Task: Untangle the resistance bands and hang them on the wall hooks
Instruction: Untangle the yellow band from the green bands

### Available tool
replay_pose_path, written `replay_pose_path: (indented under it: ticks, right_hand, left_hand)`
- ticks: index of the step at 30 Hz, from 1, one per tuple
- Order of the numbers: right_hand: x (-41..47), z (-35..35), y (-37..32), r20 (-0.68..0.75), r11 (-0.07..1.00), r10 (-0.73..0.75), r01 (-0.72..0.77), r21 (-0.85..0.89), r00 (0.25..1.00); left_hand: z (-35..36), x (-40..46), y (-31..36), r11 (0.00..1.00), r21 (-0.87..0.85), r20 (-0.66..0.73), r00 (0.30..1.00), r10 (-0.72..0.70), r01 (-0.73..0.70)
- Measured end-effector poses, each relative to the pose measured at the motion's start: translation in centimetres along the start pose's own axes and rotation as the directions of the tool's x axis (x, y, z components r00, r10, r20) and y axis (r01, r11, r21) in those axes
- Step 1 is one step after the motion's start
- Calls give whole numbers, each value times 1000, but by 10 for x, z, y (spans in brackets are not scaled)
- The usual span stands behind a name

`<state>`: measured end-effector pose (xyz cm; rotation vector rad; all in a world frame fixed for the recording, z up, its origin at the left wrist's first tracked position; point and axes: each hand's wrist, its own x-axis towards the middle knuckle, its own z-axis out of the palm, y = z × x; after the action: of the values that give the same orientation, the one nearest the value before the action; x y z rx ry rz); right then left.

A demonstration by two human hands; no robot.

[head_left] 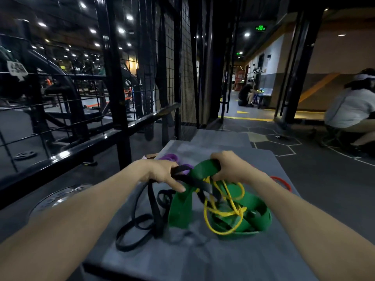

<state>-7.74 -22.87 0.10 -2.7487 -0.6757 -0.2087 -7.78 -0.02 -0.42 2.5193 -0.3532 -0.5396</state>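
Green, yellow, black and purple rubber are still knotted together, so the task is sitting near its start. The wide green rubber resistance band [221,211] is lying in folds on the grey padded gym box [203,258], with the thin yellow tube band [225,211] looping through and over it. The narrow black loop band [138,222] is trailing off to the left of the green one, and the purple band [172,158] is lying just behind the hands. A thin red band [283,182] is lying apart at the box's right edge. Nothing appears to be hanging yet; no wall hooks are showing clearly, though dark straps may be hanging on the black wire mesh panel [172,63] ahead.

Both forearms are reaching forward over the box, wrists level. The left hand [164,173] is gripping the black band at its upper end, fingers curled round it. The right hand [231,165] is clutching the top fold of the green band, knuckles up, lifting it off the pile.
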Motion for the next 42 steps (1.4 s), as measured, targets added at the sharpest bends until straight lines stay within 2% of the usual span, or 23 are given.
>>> replay_pose_path:
  ticks: [3,4,8,12,18,21,25,30,33,36,37,39,42]
  right_hand:
    - [-2,-5,5,-70,997,34,-29,69,997]
    - [-3,-6,6,-80,995,50,-42,93,996]
    - [-9,-11,13,-117,985,85,-65,160,989]
    - [-19,-12,25,-176,940,138,-73,333,975]
    - [-31,-12,53,-290,835,271,-74,545,918]
    - [-38,-9,64,-342,756,362,-58,652,867]
    - [-38,-7,76,-388,646,515,-49,761,764]
    - [-38,-2,84,-369,582,618,-89,808,694]
    - [-36,1,88,-368,541,707,-126,831,604]
    - [-38,1,95,-349,478,769,-119,870,536]
    - [-39,0,97,-365,501,765,-135,855,532]
    - [-43,1,99,-425,620,722,-238,748,546]
    - [-51,15,106,-392,723,675,-454,521,625]
  left_hand:
    - [9,-1,9,961,-274,4,1000,22,-20]
    - [12,2,12,951,-308,-23,1000,9,-16]
    - [29,21,12,988,-138,-172,984,40,-64]
    - [44,34,12,985,-154,-188,981,46,-76]
    - [55,47,-8,985,-163,-243,966,-89,50]
    - [61,48,-17,980,-120,-278,942,-185,157]
    - [66,49,-40,974,-2,-279,935,-218,227]
    - [62,52,-43,967,-147,-357,900,-248,208]
    - [57,54,-47,957,-247,-455,853,-255,155]
    - [57,54,-53,943,-309,-475,840,-264,122]
    - [58,55,-55,935,-337,-471,839,-272,113]
    - [60,67,-66,903,-425,-469,840,-274,57]
    - [58,58,-55,865,-501,-484,838,-252,-30]
